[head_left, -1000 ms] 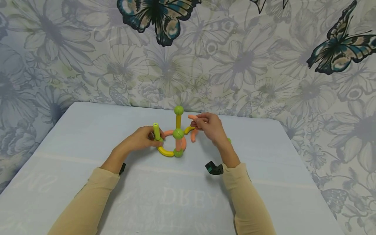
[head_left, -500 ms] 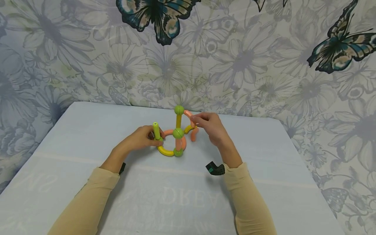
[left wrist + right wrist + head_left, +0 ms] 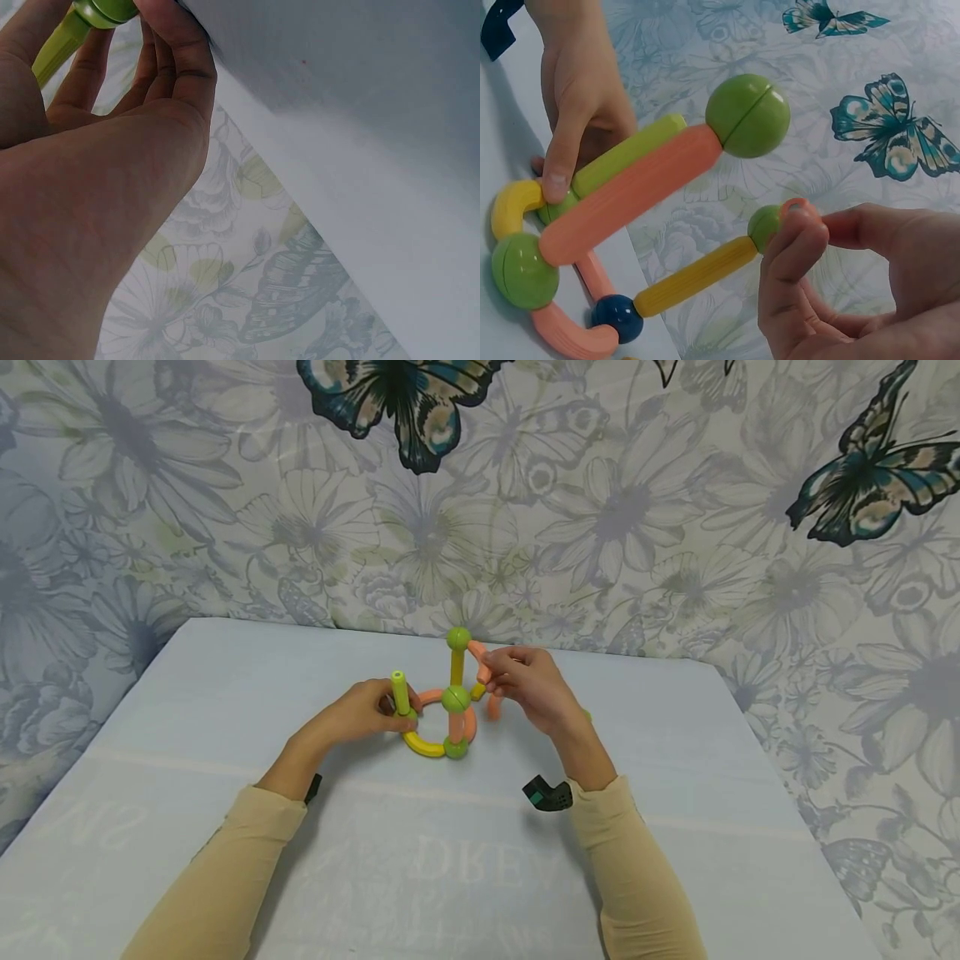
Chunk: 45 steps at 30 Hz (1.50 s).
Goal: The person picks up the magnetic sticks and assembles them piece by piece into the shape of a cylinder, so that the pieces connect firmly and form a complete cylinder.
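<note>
My left hand [image 3: 362, 710] grips a green ball [image 3: 109, 9] at the foot of an upright lime rod [image 3: 400, 693]. That ball belongs to a ring of yellow and orange curved magnetic rods lying on the table. An orange rod [image 3: 634, 195] and a yellow rod [image 3: 697, 277] stand up from the ring, each topped by a green ball. A blue ball [image 3: 617, 318] joins the yellow rod at its base. My right hand [image 3: 534, 687] pinches a curved orange rod [image 3: 477, 660] between thumb and fingers. Its upper end meets the yellow rod's top ball [image 3: 459, 639].
Behind my right hand, a yellow curved piece [image 3: 478, 691] and an orange curved piece [image 3: 493, 707] lie partly hidden. A bit of green shows beside my right wrist. The white table [image 3: 420, 893] ends at a patterned wall [image 3: 570, 527].
My right hand has brought the curved orange rod left against the top green ball, its free end now pointing downward. The left hand has stayed in place.
</note>
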Tool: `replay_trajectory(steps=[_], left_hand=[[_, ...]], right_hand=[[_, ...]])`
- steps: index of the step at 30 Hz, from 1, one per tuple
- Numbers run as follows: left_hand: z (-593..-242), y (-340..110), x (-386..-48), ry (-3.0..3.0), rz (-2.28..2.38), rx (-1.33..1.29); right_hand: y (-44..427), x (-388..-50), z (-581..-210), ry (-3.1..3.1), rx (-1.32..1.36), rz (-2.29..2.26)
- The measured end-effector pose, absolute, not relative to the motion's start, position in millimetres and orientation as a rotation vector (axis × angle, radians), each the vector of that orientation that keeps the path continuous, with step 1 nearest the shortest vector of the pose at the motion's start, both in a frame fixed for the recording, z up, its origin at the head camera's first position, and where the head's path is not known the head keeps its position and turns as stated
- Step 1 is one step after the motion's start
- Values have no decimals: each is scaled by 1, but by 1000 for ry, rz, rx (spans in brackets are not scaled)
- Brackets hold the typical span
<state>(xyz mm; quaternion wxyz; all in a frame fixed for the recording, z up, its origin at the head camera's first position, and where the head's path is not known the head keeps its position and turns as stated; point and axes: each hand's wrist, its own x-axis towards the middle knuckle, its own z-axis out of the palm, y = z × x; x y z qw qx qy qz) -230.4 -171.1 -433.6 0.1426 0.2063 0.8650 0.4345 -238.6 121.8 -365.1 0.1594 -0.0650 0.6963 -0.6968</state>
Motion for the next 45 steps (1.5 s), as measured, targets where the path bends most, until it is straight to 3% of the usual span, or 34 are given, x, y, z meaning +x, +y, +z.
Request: replay_trajectory(steps=[45], left_hand=[[-436,-175,-230,2457,1249,706]], right_hand=[[114,-231,-362,2073,-219,-1935]])
